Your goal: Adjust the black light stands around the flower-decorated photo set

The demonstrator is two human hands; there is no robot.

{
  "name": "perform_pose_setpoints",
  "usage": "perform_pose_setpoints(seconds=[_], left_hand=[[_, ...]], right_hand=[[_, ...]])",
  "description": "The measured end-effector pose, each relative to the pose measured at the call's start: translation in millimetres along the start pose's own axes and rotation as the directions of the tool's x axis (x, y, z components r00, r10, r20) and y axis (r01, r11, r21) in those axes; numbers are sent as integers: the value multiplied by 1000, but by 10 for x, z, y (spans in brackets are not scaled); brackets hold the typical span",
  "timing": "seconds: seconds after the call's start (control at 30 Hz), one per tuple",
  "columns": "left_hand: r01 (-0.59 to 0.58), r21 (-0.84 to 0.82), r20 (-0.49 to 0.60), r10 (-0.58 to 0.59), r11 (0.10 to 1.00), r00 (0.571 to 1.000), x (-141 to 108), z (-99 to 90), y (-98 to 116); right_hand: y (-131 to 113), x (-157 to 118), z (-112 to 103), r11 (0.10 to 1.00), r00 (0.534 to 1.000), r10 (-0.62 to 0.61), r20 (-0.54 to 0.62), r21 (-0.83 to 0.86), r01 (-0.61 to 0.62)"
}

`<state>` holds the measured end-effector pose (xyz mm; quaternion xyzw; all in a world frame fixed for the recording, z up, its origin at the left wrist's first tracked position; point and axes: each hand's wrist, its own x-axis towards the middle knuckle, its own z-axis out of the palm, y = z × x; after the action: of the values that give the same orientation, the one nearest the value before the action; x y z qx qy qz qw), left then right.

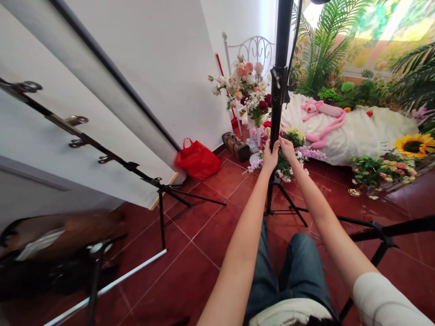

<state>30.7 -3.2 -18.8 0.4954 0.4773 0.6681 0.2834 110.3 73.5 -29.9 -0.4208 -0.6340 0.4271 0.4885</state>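
Note:
A black light stand (279, 104) rises upright in front of me, its tripod legs (290, 199) spread on the floor. My left hand (271, 156) is wrapped round the lower part of its pole. On the pole's right side, my right hand (287, 148) is closed, fingertips pinched against the stand; whatever lies between them is hidden. Higher up the pole sits a locking collar (279, 83) with a lever, and a black cable (294, 45) hangs alongside. Artificial flowers (288, 172) stand just behind my hands.
Left stands a backdrop stand with clamps (76, 120) on its bar. A red plastic bag (198, 159) rests by the wall. Other tripod legs (380, 233) spread at the right. Behind are a white-draped bed (340, 151), a pink plush toy (326, 120) and a sunflower (413, 146).

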Motion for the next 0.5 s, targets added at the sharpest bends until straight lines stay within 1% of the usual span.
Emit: perform_pose_setpoints(seconds=[0.03, 0.07, 0.1, 0.13, 0.17, 0.2, 0.23, 0.27, 0.3, 0.33, 0.37, 0.4, 0.43, 0.47, 0.5], left_hand=[[1, -1, -3, -1, 1000, 1000, -1, 3, -6], [-1, -4, -7, 1, 1000, 1000, -2, 5, -14], [-7, -6, -12, 7, 1000, 1000, -1, 7, -24], [-18, -10, -17, 17, 1000, 1000, 0, 9, -35], [-33, -13, -20, 32, 999, 999, 3, 9, -46], [-50, -14, -21, 50, 999, 999, 6, 9, -56], [-67, -12, -24, 66, 998, 998, 10, 9, -64], [-79, -7, -27, 79, 997, 996, 14, 9, -71], [-86, 0, -31, 86, 996, 996, 17, 10, -77], [-87, 8, -34, 87, 996, 996, 20, 10, -81], [-84, 15, -36, 84, 996, 996, 23, 12, -85], [-80, 17, -36, 81, 997, 996, 24, 14, -87], [-76, 18, -35, 76, 997, 996, 26, 17, -90], [-71, 17, -32, 71, 997, 997, 27, 19, -91], [-66, 16, -28, 67, 998, 997, 28, 21, -91]], right_hand=[[24, -31, 70, 992, 996, 0, -88, 126, 11], [41, -57, 132, 972, 989, 12, -145, 233, 22], [51, -76, 176, 951, 987, 30, -157, 309, 20], [53, -88, 193, 938, 987, 50, -154, 347, 7], [46, -92, 180, 938, 989, 68, -131, 347, -19], [29, -88, 136, 951, 991, 86, -98, 305, -52], [1, -75, 64, 971, 992, 108, -58, 219, -92], [-41, -54, -27, 987, 991, 135, -17, 89, -133], [-95, -27, -125, 984, 986, 166, 16, -73, -165], [-164, 5, -220, 950, 979, 202, 36, -251, -186], [-244, 40, -301, 885, 970, 239, 47, -421, -198], [-334, 76, -360, 801, 957, 285, 53, -562, -207], [-429, 109, -393, 717, 937, 344, 65, -662, -218], [-524, 139, -401, 657, 906, 414, 85, -717, -233], [-614, 164, -388, 623, 862, 494, 112, -737, -261]])
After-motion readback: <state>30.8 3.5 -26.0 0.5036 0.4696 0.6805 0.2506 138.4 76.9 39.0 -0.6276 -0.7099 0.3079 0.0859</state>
